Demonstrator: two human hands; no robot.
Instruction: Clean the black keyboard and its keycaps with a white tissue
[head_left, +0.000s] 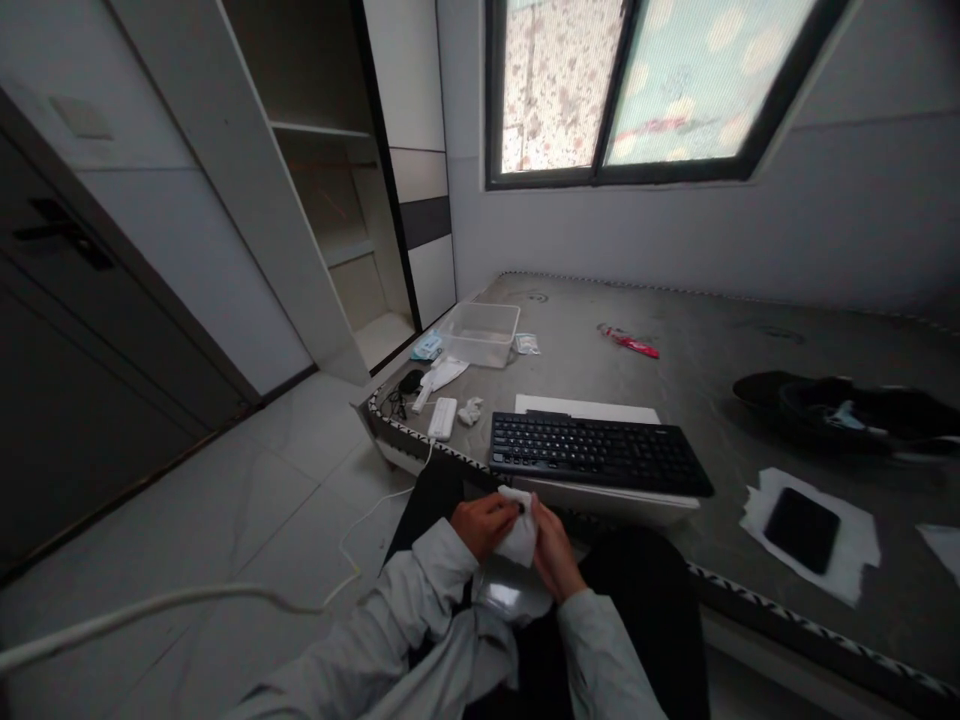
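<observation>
A white tissue (517, 545) is held between my two hands above my lap. My left hand (484, 525) pinches its upper edge, where a small black piece (520, 508) shows at the fingertips; its kind is too small to make out. My right hand (555, 552) grips the tissue's right side, with its fingers partly hidden. Below them, a clear plastic container (514, 598) rests in my lap. Just beyond my hands lies a black keyboard (592, 450), set on a white box (622, 502).
Beside the keyboard are a crumpled tissue (470, 411) and a white power strip (442, 419) with a trailing cord. Farther back stand a clear bin (480, 350) and a red-handled item (637, 346). At right, a phone (802, 530) lies on white paper near a dark cap (802, 405).
</observation>
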